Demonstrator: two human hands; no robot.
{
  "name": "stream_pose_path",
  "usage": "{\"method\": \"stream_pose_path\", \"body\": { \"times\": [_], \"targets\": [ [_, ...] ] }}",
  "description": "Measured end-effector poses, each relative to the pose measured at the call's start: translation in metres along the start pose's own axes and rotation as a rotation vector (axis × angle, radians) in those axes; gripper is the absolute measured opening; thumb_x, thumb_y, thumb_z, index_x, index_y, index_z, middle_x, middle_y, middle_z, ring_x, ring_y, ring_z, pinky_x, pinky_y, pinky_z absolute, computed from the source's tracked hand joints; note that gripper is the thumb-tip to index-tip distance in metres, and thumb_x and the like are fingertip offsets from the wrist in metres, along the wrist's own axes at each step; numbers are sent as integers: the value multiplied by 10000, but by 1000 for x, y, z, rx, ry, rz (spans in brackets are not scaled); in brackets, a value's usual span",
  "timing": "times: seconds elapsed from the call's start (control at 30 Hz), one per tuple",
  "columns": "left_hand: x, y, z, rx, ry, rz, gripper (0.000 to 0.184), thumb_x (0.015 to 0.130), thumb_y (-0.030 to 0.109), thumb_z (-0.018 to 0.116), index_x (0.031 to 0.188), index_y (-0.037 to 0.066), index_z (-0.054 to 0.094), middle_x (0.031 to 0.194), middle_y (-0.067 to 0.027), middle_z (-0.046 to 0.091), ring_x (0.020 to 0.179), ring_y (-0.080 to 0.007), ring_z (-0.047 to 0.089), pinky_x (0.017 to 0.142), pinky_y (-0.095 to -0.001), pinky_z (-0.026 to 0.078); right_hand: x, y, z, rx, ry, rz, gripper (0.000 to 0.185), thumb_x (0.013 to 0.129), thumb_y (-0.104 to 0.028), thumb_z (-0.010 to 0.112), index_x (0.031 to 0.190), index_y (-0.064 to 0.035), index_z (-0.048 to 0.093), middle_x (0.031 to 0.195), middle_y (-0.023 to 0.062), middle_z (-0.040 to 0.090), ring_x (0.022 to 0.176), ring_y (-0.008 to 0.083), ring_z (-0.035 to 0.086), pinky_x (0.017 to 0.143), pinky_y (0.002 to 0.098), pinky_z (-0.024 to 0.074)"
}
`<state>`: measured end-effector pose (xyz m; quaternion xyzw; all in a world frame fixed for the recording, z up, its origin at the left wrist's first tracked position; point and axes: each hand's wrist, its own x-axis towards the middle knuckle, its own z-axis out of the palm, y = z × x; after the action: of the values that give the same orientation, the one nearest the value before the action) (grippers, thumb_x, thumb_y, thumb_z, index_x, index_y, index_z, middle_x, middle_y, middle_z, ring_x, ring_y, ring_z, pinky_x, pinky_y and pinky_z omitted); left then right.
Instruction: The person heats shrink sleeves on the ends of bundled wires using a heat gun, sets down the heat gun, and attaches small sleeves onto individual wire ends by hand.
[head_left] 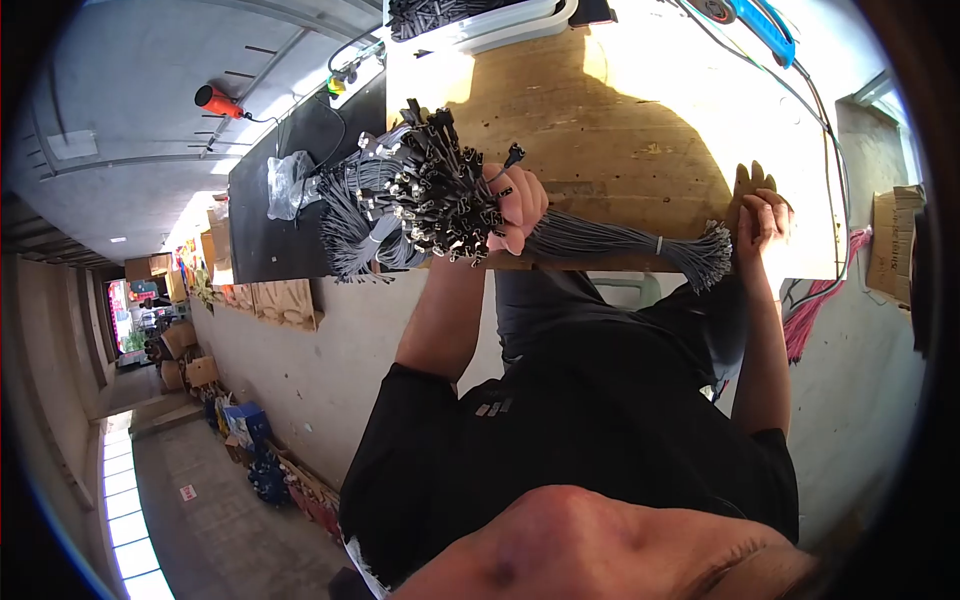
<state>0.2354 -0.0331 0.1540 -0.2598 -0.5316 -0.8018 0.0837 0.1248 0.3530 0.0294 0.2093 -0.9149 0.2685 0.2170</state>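
My left hand (517, 207) is closed around a thick bundle of grey cables at the table's front edge. Many black connectors with metal clips (440, 190) crowd beside its fingers. One black connector (515, 155) sticks out above the hand on its own grey wire. To the right of that hand, the bundle's grey wires (600, 238) run along the edge, tied near an end of small bare terminals (710, 258). My right hand (766, 218) is over the table's right part, close to those terminals, fingers loosely bent and apart, with nothing visible in them.
More tied grey cable bundles (355, 215) lie left on a black surface, near a clear plastic bag (290, 185). At the back of the wooden table (600, 130) stands a white bin (520, 25) of black parts. A blue tool (765, 35) and cords lie at the back right.
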Motion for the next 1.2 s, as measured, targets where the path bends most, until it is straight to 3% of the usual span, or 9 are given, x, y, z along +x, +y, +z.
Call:
{"method": "stream_pose_path", "body": {
  "times": [0.47,0.8,1.2],
  "targets": [
    [3,0,-16,-37,-180,56,304,895,226,911,948,128,628,785,35,631,671,-130,605,643,-321,474,0,1,3,19,27,-25,166,937,-39,736,1099,-66,756,1237,111,700,1183,325,631,1036,441,506],
    [2,3,-27,-49,-269,-29,307,871,224,933,908,109,650,765,22,636,666,-147,616,637,-332,470,1,1,2,28,33,-10,161,926,-74,751,1086,-88,764,1238,84,702,1195,301,646,1023,436,520],
    [6,2,-22,-67,-313,2,323,839,196,951,996,66,701,837,-32,679,714,-169,637,611,-341,462,2,-2,-5,44,-37,32,169,940,-82,733,1107,-72,758,1260,105,700,1236,310,627,1058,443,483]
  ]
}}
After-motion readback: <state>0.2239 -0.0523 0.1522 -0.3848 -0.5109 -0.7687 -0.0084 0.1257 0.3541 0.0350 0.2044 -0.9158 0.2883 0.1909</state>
